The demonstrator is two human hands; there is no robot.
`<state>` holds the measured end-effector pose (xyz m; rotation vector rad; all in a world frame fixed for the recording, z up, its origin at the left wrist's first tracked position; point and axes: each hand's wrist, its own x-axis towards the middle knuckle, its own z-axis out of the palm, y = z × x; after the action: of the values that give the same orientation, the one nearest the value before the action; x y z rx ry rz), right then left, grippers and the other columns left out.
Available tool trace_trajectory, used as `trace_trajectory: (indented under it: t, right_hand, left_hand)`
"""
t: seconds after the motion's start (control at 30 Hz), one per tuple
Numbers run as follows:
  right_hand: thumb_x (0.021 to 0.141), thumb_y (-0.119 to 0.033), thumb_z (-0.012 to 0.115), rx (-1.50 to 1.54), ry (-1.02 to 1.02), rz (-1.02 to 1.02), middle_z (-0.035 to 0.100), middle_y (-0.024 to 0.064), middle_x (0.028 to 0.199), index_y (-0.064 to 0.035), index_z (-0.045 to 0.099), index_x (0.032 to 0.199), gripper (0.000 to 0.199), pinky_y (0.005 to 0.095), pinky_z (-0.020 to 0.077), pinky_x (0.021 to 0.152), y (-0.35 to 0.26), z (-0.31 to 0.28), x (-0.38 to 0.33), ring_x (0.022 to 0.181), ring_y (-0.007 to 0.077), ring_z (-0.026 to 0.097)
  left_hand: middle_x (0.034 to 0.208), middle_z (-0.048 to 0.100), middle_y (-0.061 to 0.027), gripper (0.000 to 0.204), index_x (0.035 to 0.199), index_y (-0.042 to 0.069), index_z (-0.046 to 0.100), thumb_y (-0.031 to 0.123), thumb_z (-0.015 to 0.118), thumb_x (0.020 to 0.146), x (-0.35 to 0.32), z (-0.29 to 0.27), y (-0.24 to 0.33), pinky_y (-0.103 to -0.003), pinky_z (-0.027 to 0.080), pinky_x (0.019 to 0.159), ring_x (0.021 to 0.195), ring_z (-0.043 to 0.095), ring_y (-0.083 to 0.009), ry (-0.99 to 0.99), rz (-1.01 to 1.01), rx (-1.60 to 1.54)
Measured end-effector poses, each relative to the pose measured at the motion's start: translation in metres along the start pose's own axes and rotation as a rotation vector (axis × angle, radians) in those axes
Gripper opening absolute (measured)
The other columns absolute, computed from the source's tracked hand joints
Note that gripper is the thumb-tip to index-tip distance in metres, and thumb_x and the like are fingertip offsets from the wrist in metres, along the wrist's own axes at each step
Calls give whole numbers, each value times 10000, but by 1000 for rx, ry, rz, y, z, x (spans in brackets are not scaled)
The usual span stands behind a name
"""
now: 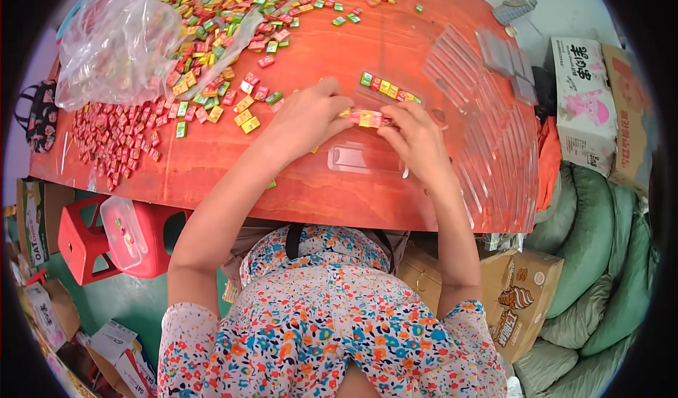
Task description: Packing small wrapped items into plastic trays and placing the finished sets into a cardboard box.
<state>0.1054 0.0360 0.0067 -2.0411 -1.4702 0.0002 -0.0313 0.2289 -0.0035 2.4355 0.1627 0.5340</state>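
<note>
A short row of small wrapped candies [369,118] is held above the table, its left end pinched in the fingertips of the left hand [314,115] and its right end in those of the right hand [419,138]. Should the squeeze from either end be loosened, the row could be broken in the middle, since no support is seen under it. If too much pressure were applied, the pieces might be buckled upward. The clear plastic tray [349,156] just below could be knocked askew by a wrist (it looks thin and light), and a second row of candies [390,87] beyond the hands could be nudged by the knuckles.

The red table [311,204] is strewn at its far left with a mixed candy heap [212,41], near a crumpled clear bag [120,55]; thin clear trays [494,165] are spread along the right. Below, a red stool [79,239] is seen on the green floor [145,303]; green sacks [590,235] and a brown carton [530,303] are piled at the right.
</note>
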Motion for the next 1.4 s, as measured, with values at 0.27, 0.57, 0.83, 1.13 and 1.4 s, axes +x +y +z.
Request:
trace_trajectory:
  t: [0.27, 0.57, 0.83, 1.13, 1.4]
  right_hand:
    - [826, -147, 756, -22, 6, 181, 642, 156, 1074, 0, 672, 1127, 345, 419, 535, 791, 43, -11, -7, 924, 342, 652]
    - [891, -263, 693, -263, 42, 34, 617, 168, 1261, -16, 632, 1237, 430, 479, 448, 1008, 43, 2, -20, 1192, 338, 575]
    - [1003, -485, 469, -366, -179, 53, 341, 190, 1567, 8, 379, 1479, 691, 524, 241, 1186, 41, 18, -34, 1471, 306, 300]
    - [995, -509, 471, -284, -201, 83, 332, 181, 1576, -6, 379, 1489, 711, 515, 230, 1195, 42, 16, -32, 1483, 295, 276]
    - [980, -508, 505, -273, -186, 101, 342, 169, 1574, -12, 396, 1480, 713, 509, 226, 1199, 42, 19, -35, 1486, 283, 272]
  left_hand:
    - [1001, 618, -134, 320, 1108, 74, 689, 207, 742, 822, 50, 39, -15, -472, 535, 793, 937, 650, -352, -167, 112, -16]
    - [1411, 537, -169, 688, 1312, -13, 577, 502, 662, 864, 15, 36, -12, -456, 389, 1116, 1331, 482, -327, -47, 314, 401]
    - [1548, 357, -223, 884, 1424, -65, 429, 636, 522, 894, 5, 43, -14, -473, 248, 1200, 1441, 350, -332, -185, 274, 430]
    - [898, 685, -192, 143, 819, -6, 665, 107, 585, 857, 49, 31, -26, -472, 542, 762, 870, 672, -369, -107, 237, 56]
    - [898, 686, -184, 146, 876, -10, 674, 104, 582, 871, 64, 22, -15, -463, 542, 787, 904, 671, -359, -335, 274, 351]
